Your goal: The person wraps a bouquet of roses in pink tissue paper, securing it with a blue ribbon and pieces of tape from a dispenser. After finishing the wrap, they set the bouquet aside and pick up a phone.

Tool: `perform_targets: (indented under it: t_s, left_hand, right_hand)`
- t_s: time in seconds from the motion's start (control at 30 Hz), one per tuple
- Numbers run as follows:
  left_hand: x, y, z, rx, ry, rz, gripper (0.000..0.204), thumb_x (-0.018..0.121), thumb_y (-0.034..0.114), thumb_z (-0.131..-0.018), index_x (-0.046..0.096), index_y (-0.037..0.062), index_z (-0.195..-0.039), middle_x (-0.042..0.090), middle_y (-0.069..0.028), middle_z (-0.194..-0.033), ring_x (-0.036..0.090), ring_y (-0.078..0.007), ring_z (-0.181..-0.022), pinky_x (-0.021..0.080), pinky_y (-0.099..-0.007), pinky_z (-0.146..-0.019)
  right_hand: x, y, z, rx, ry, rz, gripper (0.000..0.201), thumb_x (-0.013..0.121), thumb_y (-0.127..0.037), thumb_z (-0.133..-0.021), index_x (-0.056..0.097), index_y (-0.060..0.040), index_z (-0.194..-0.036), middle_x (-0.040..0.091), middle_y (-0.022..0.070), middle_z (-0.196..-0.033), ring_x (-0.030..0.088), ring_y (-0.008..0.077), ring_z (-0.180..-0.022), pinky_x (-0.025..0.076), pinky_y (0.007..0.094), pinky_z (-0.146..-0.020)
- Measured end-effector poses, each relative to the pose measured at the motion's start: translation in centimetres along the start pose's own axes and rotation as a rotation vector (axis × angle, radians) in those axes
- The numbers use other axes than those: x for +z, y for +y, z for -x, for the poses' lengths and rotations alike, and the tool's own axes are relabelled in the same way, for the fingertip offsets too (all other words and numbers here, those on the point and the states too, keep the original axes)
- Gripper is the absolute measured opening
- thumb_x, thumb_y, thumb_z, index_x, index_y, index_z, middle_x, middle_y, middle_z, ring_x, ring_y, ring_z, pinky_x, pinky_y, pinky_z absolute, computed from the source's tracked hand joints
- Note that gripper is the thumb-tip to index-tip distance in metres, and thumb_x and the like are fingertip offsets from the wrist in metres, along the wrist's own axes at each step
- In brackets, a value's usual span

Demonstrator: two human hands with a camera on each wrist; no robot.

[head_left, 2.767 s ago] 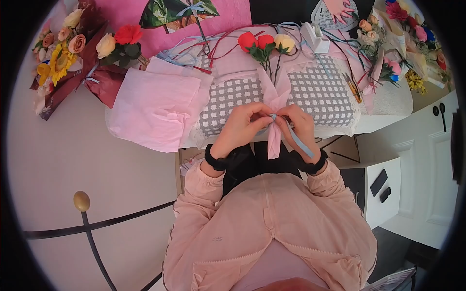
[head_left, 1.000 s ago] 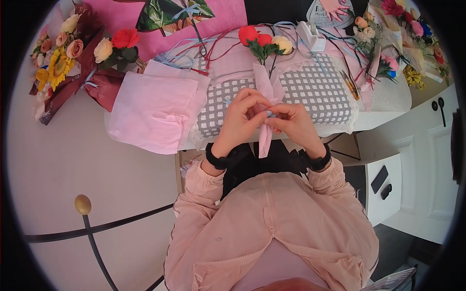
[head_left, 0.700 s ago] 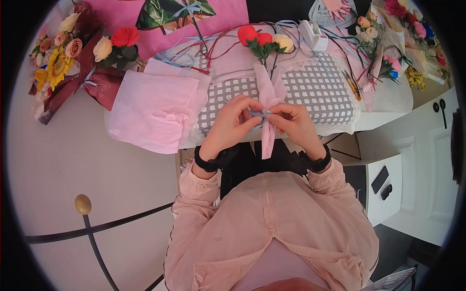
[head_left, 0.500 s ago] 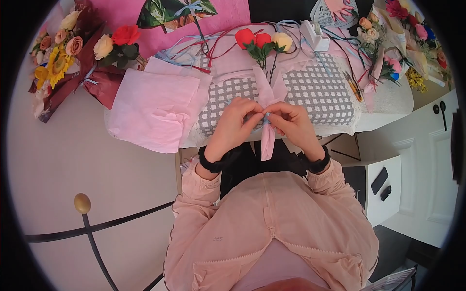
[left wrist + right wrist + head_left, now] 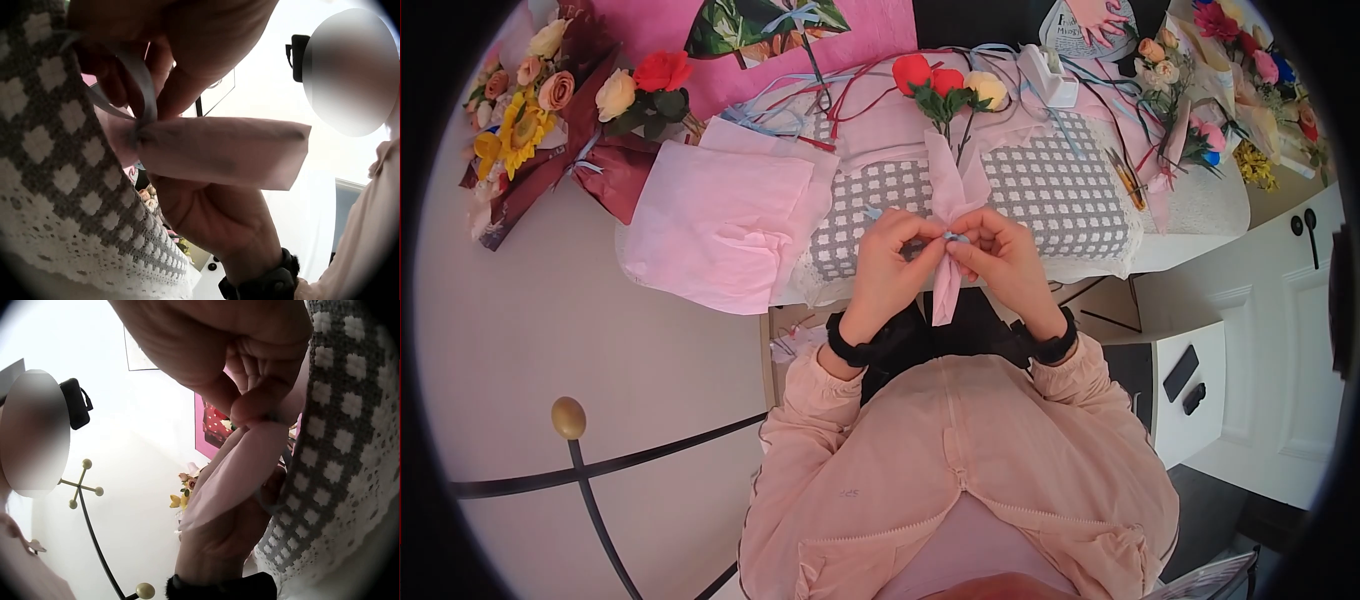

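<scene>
My two hands meet at the front of one table [image 5: 1190, 215], over one checked cloth [image 5: 1070, 195]. The left hand [image 5: 890, 268] grasps one blue ribbon [image 5: 955, 238] between curled fingers and thumb. The right hand [image 5: 1005, 262] pinches the same ribbon at the gathered neck of one pink wrap [image 5: 946, 290]. The ribbon lies around this neck; the fingers partly hide it. The wrap's narrow tail points toward me, below both hands. Its upper part extends away from me over the cloth and holds the stems of three flowers: two red flowers [image 5: 912, 72] and one yellow flower [image 5: 986, 91]. One stack of pink sheets [image 5: 715, 215] lies left of the hands. One white box [image 5: 1048, 76] stands beyond the cloth, right of the yellow flower. One black band [image 5: 855, 345] encircles each wrist.
</scene>
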State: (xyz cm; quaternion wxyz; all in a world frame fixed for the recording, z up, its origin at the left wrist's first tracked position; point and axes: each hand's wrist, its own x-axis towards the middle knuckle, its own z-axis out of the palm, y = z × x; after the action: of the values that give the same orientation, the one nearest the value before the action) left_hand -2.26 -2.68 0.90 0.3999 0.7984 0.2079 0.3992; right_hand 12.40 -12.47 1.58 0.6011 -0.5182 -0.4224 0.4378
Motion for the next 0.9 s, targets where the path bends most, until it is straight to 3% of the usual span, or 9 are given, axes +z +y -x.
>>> perform_targets:
  t_s: [0.23,0.33,0.43,0.53,0.63,0.9]
  left_hand:
    - [0.0,0.6,-0.1,0.088,0.053,-0.041,0.008,0.075,0.002,-0.072,0.069,0.0035,-0.077,0.063,-0.004,-0.079,0.057,-0.016,-0.076,0.044,-0.0281,-0.064]
    - [-0.4,0.0,-0.5,0.096,-0.006,-0.022,0.012,0.073,0.003,-0.074,0.069,0.0043,-0.085,0.064,-0.0042,-0.082,0.057,-0.017,-0.076,0.044,-0.029,-0.066]
    - [-1.5,0.9,-0.8,-0.022,-0.072,0.084,0.019,0.071,0.006,-0.077,0.067,0.0047,-0.096,0.063,-0.0044,-0.086,0.057,-0.0193,-0.081,0.043,-0.0302,-0.07]
    - [-2.3,0.0,-0.8,0.159,-0.212,-0.135,0.025,0.068,0.007,-0.079,0.064,0.0055,-0.103,0.064,-0.0039,-0.089,0.055,-0.0217,-0.086,0.041,-0.0315,-0.076]
    - [-2.2,0.7,-0.6,0.058,-0.262,-0.225,0.019,0.069,0.007,-0.078,0.066,0.006,-0.097,0.063,-0.0037,-0.091,0.053,-0.0239,-0.09,0.039,-0.0335,-0.08]
    - [-1.8,2.2,0.5,0.318,-0.154,-0.399,0.011,0.069,0.005,-0.078,0.068,0.0071,-0.088,0.06,-0.0035,-0.087,0.052,-0.0239,-0.093,0.039,-0.0367,-0.082]
  right_hand:
    - [-0.2,-0.7,0.0,0.093,-0.071,0.139,0.016,0.065,-0.002,-0.085,0.068,0.0014,-0.101,0.064,-0.0008,-0.075,0.056,0.003,-0.065,0.047,0.0184,-0.058]
    - [-0.6,0.0,-0.2,0.071,-0.086,0.117,0.011,0.066,-0.005,-0.087,0.069,0.0014,-0.095,0.063,-0.0008,-0.073,0.056,0.0034,-0.063,0.046,0.0189,-0.056]
    - [-0.8,0.2,-0.2,0.073,-0.04,0.062,0.012,0.065,-0.008,-0.089,0.07,0.0014,-0.095,0.064,-0.0002,-0.073,0.055,0.004,-0.061,0.046,0.0193,-0.054]
    - [-0.9,0.4,-0.4,0.03,-0.03,0.0,0.012,0.064,-0.008,-0.09,0.07,0.0015,-0.095,0.064,0.0004,-0.073,0.054,0.0047,-0.06,0.045,0.0196,-0.053]
    - [-0.8,0.2,-0.4,0.038,-0.026,-0.008,0.012,0.063,-0.006,-0.09,0.07,0.0021,-0.095,0.064,0.001,-0.073,0.054,0.005,-0.06,0.045,0.02,-0.053]
    - [-0.8,-0.5,0.0,0.06,0.05,-0.044,0.012,0.063,-0.001,-0.088,0.07,0.003,-0.096,0.068,0.0064,-0.079,0.062,0.0093,-0.068,0.052,0.0226,-0.063]
